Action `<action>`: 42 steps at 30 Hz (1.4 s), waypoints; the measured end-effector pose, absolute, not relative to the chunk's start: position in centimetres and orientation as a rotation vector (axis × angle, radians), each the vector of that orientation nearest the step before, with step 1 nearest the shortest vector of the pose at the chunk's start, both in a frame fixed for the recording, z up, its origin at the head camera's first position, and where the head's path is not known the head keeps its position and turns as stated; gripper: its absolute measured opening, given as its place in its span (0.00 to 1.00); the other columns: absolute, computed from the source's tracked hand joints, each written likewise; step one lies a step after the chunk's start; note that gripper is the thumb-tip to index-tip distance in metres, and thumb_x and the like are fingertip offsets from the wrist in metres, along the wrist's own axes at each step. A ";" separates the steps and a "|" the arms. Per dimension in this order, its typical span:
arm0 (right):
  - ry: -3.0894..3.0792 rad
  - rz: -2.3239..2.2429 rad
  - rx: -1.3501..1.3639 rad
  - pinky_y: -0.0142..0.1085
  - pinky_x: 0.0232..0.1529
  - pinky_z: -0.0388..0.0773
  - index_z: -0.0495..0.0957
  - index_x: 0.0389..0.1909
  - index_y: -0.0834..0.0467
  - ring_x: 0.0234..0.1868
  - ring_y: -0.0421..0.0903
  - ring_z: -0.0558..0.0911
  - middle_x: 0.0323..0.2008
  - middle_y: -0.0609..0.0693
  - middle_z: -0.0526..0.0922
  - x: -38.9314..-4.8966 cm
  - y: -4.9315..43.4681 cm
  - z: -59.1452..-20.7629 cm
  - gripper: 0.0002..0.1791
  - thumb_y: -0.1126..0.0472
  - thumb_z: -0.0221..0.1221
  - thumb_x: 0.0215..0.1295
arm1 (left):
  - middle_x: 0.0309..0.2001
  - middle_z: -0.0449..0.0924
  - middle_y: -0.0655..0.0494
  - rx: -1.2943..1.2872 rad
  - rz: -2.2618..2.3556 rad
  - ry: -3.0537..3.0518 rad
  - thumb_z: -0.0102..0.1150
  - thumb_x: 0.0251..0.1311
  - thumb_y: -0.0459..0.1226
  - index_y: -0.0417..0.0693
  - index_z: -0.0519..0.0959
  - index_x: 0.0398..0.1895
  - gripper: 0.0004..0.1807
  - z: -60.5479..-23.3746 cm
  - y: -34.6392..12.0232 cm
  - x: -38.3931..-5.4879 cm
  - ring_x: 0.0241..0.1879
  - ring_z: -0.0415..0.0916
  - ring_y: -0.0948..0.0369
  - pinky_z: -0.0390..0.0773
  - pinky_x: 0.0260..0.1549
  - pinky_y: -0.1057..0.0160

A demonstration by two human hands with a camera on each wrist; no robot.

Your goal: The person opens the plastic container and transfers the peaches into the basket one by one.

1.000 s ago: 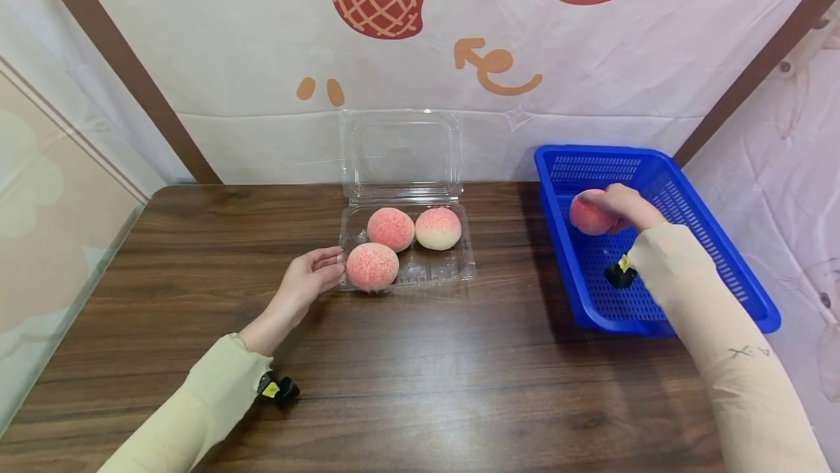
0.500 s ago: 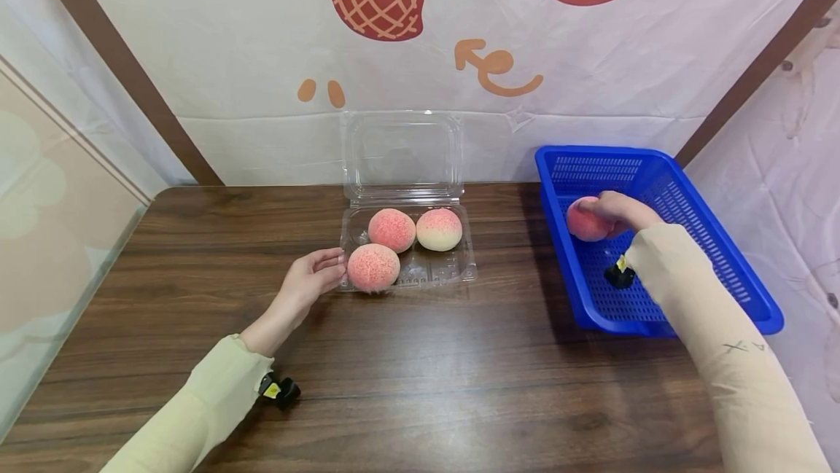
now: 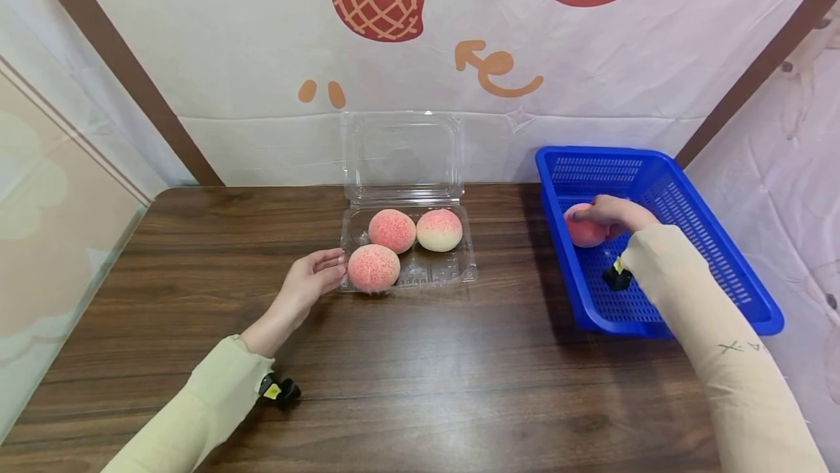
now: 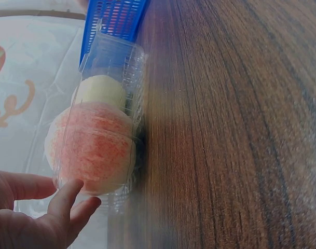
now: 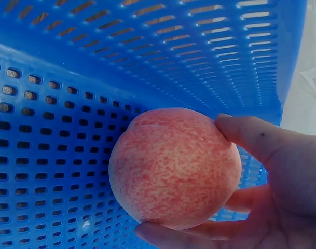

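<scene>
My right hand [image 3: 620, 214] is down inside the blue plastic basket [image 3: 577, 305] and grips a pink peach [image 3: 582, 229] near its left wall. In the right wrist view, thumb and fingers curl round this red-speckled peach [image 5: 173, 166], close over the perforated floor. My left hand [image 3: 308, 280] lies by the left side of an open clear clamshell box [image 3: 426, 269], its fingers loosely extended, fingertips right at the rim. Inside the box sit a front-left peach [image 3: 373, 267], a back-left peach [image 3: 392, 230] and a paler peach [image 3: 440, 231] at back right. The left wrist view shows fingertips [image 4: 73, 185] beside the front peach.
The box's clear lid [image 3: 403, 152] stands upright against the printed cloth backdrop [image 3: 256, 57]. A brown wooden table [image 3: 420, 385] bears both containers. The basket stands at its right side, near the side cloth [image 3: 794, 189].
My right hand has moved slightly down and left inside the basket with the peach in its grip. The left hand and the box have hardly moved.
</scene>
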State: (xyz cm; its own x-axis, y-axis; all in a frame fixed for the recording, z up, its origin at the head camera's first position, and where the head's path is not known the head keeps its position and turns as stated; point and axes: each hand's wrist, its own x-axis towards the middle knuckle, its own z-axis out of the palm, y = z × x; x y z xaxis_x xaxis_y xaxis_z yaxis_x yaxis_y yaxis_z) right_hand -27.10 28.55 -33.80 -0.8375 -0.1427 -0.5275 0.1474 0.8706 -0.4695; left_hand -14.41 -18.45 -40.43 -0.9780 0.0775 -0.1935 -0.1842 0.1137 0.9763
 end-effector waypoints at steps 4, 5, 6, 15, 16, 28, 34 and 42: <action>2.480 -0.645 0.003 0.52 0.45 0.75 0.52 0.58 0.80 0.40 0.56 0.75 0.47 0.70 0.67 -27.1 28.4 -33.7 0.37 0.51 0.49 0.65 | 0.57 0.63 0.29 -0.110 1.957 2.198 0.44 0.64 0.27 0.23 0.56 0.61 0.24 -40.5 -18.4 -14.5 0.40 0.73 0.72 0.75 0.42 0.73; 2.483 -0.637 0.001 0.52 0.44 0.75 0.53 0.58 0.80 0.40 0.55 0.75 0.46 0.69 0.68 -27.1 28.4 -33.6 0.37 0.51 0.49 0.64 | 0.57 0.63 0.29 -0.110 1.956 2.198 0.44 0.64 0.27 0.23 0.56 0.61 0.24 -40.5 -18.5 -14.4 0.40 0.73 0.72 0.75 0.42 0.73; 2.489 -0.627 -0.005 0.52 0.44 0.76 0.54 0.57 0.79 0.40 0.55 0.75 0.45 0.68 0.69 -27.2 28.4 -33.6 0.36 0.51 0.50 0.64 | 0.57 0.64 0.29 -0.111 1.957 2.197 0.44 0.64 0.27 0.23 0.56 0.61 0.24 -40.4 -18.4 -14.4 0.40 0.73 0.72 0.75 0.42 0.73; 2.530 -0.578 -0.055 0.53 0.43 0.75 0.64 0.52 0.76 0.42 0.59 0.75 0.44 0.68 0.72 -27.1 28.6 -33.0 0.31 0.50 0.49 0.64 | 0.57 0.64 0.30 -0.123 1.951 2.190 0.43 0.64 0.27 0.24 0.56 0.61 0.24 -40.4 -18.4 -14.5 0.41 0.73 0.71 0.75 0.43 0.73; 2.540 -0.580 -0.056 0.53 0.43 0.76 0.64 0.51 0.76 0.42 0.59 0.75 0.43 0.68 0.72 -27.1 28.6 -32.9 0.30 0.50 0.49 0.64 | 0.57 0.64 0.30 -0.126 1.951 2.189 0.43 0.64 0.27 0.24 0.56 0.61 0.24 -40.4 -18.5 -14.5 0.41 0.73 0.71 0.75 0.43 0.73; 2.784 -0.380 -0.176 0.44 0.33 0.73 0.72 0.37 0.72 0.32 0.57 0.74 0.32 0.65 0.74 -27.4 28.7 -31.3 0.23 0.52 0.51 0.61 | 0.57 0.64 0.30 -0.133 1.940 2.197 0.43 0.64 0.27 0.25 0.57 0.62 0.24 -40.5 -18.5 -14.4 0.41 0.73 0.71 0.75 0.43 0.73; 2.815 -0.305 -0.181 0.56 0.49 0.68 0.67 0.48 0.78 0.49 0.68 0.69 0.48 0.76 0.69 -27.6 28.7 -31.1 0.30 0.52 0.51 0.62 | 0.58 0.64 0.30 -0.132 1.941 2.192 0.43 0.64 0.27 0.25 0.57 0.62 0.24 -40.5 -18.5 -14.4 0.42 0.73 0.71 0.74 0.44 0.72; 2.864 -0.278 -0.192 0.57 0.49 0.68 0.67 0.47 0.79 0.48 0.69 0.70 0.47 0.77 0.70 -27.6 28.4 -30.7 0.29 0.54 0.51 0.61 | 0.57 0.64 0.31 -0.135 1.932 2.204 0.44 0.64 0.28 0.26 0.57 0.62 0.24 -40.5 -18.6 -14.4 0.41 0.73 0.70 0.74 0.44 0.72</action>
